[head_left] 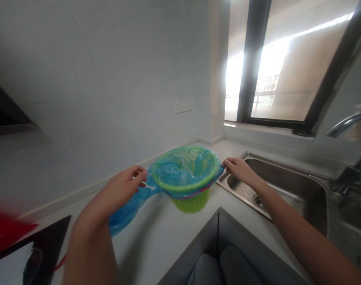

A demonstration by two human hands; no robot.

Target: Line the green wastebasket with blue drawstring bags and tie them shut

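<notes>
A light green plastic basket (191, 204) stands upright on the counter, with a translucent blue plastic bag (176, 174) spread over its mouth and sagging inside. The bag's edge overhangs the rim, and a red-pink band shows along its lower right. My right hand (235, 168) pinches the bag's edge at the basket's right side. At the left side, my left hand (133, 180) has curled fingers at the bag's edge; the exact grip is partly hidden. More blue plastic (127, 211) trails on the counter behind my left forearm.
A steel sink (314, 198) with a faucet (351, 120) lies to the right. On the left are a black cooktop (57, 237) and a blurred red item (8, 227). Behind the white counter (159, 237) rises a wall with sockets (182, 106); a window (287, 71) is at the back right.
</notes>
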